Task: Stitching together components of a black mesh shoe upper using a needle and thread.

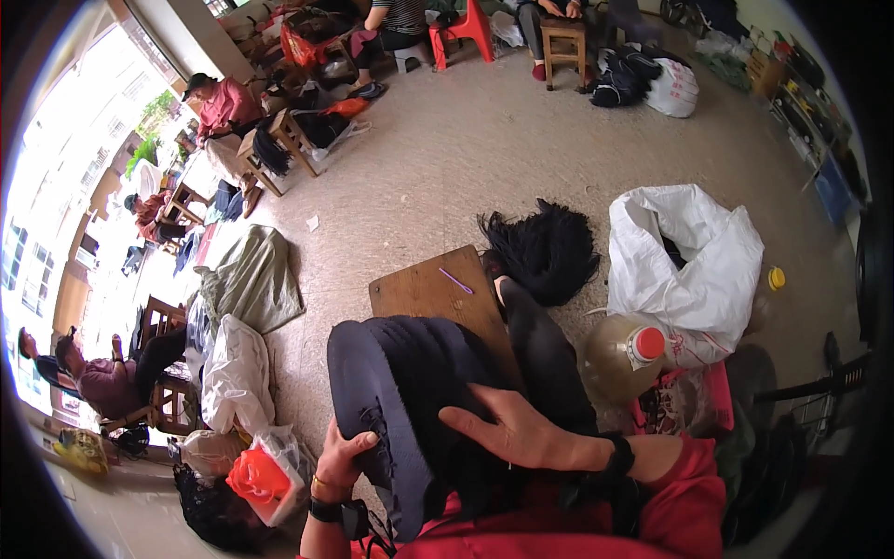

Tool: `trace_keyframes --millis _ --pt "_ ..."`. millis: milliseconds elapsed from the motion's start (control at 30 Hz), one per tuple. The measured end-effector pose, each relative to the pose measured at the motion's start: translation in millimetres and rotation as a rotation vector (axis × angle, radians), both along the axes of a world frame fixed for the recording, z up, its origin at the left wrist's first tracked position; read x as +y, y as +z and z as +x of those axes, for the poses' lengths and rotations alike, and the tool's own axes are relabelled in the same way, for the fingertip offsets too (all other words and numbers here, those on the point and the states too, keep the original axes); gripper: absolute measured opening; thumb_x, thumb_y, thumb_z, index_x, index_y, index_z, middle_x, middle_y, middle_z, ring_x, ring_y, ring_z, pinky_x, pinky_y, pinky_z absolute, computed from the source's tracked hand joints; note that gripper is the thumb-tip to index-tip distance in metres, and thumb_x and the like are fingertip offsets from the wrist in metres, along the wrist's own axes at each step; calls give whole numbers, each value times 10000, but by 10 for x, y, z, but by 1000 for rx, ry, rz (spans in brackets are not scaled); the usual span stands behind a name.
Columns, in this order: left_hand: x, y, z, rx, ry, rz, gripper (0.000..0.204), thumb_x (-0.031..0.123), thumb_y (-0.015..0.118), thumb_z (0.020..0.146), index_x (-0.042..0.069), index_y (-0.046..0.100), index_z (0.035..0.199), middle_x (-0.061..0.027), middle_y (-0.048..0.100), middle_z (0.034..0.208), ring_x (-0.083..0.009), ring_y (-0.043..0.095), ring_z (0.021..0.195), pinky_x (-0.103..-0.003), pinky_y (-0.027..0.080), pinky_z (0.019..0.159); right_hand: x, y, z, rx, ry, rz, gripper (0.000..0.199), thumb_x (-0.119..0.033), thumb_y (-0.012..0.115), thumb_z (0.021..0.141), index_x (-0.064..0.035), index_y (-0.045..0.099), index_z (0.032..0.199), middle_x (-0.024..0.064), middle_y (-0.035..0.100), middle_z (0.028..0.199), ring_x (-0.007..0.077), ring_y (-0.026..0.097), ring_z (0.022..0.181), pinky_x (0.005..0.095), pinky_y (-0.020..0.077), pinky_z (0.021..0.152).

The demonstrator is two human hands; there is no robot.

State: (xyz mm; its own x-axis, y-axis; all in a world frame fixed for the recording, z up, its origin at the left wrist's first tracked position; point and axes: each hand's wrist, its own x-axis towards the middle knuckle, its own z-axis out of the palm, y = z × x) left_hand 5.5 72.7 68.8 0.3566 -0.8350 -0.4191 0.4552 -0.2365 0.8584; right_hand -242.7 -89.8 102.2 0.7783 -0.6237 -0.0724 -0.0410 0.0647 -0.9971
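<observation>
Head-worn fisheye view, facing down, hands (pixel 507 430) close, floor (pixel 419 154) farther off

The dark cloth bundle (pixel 377 391) I'm holding looks matt, w/ a slightly rough edge. My red sleeve (pixel 687 489) = matt cloth too. Brown board (pixel 410 289): wood, fairly smooth, low sheen. White sack (pixel 736 252): woven plastic by the look, crinkled, slight sheen. Lg jug (pixel 610 359): see-thru plastic, smooth, glossy, w/ red plastic cap (pixel 647 344). Black heap (pixel 554 252): matt, stringy, fibre unclear. Red stool (pixel 475 33): smooth plastic.
</observation>
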Motion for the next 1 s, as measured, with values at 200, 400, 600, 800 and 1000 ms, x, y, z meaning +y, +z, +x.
trace_keyframes --millis 200,400,600,800,1000 --pt "-165 -272 -31 48 -1 82 746 45 822 786 22 441 1427 -109 622 1294 -250 637 1152 -390 522 991 -165 -140 -73 78 -28 -16 482 -381 622 1001 88 625 1114 253 694 972 290 702 930 389 519 822" --pt "-185 -268 -67 79 -6 66 774 43 839 775 23 435 1434 -105 606 1326 -250 610 1203 -390 495 1035 -180 -216 -97 42 -41 11 475 -365 632 995 77 629 1169 233 709 1021 261 700 972 374 521 845" --pt "-186 -173 -125 35 34 72 791 23 844 768 19 425 1439 -115 603 1328 -244 612 1197 -388 496 1040 -227 -212 -82 79 8 6 462 -353 647 986 69 640 1173 209 721 1020 211 700 958 349 526 825" --pt "-242 -157 -183 -70 12 94 862 87 886 752 -18 397 1453 -132 579 1358 -235 581 1230 -370 464 1068 -249 -595 -155 96 -76 -45 407 -310 706 950 69 675 1096 208 726 912 158 702 858 315 519 737" --pt "-222 -129 -151 -158 -2 100 969 169 934 713 -45 369 1471 -138 560 1388 -239 558 1257 -353 427 1095 -269 -458 -186 245 -152 -230 385 -304 714 944 66 692 1048 163 711 829 127 662 777 294 505 694"
